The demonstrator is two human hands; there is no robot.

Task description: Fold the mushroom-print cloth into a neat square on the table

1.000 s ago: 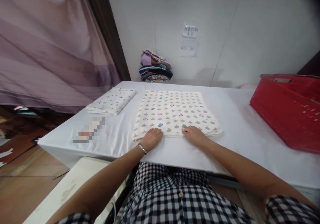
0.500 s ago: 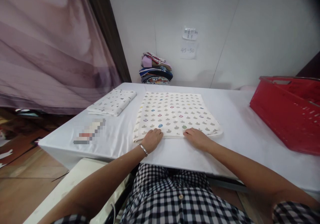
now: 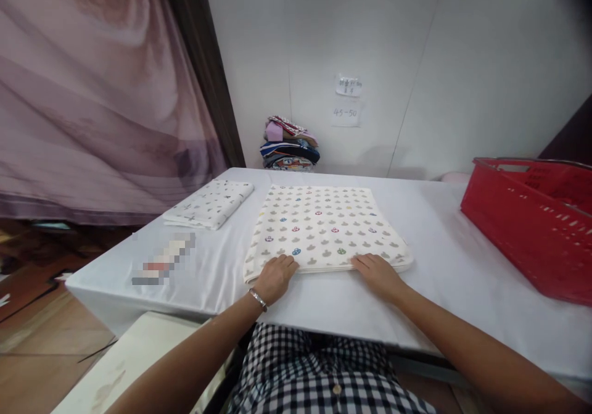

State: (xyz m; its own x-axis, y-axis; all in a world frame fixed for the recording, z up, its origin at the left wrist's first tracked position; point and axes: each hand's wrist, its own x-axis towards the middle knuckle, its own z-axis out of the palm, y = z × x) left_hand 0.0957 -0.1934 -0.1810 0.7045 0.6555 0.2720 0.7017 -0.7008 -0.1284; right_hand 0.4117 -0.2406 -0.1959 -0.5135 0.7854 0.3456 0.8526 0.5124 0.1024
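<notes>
A cream folded cloth printed with small grey and coloured shapes (image 3: pixel 324 229) lies flat near the desk's (image 3: pixel 444 241) front edge, about midway along it. The left hand (image 3: pixel 275 276) and right hand (image 3: pixel 378 272) rest palm-down on the cloth's near edge, fingers loosely spread, gripping nothing. A smaller white folded cloth (image 3: pixel 210 203) lies toward the far left corner, and a red plastic basket (image 3: pixel 531 223) stands at the right edge.
</notes>
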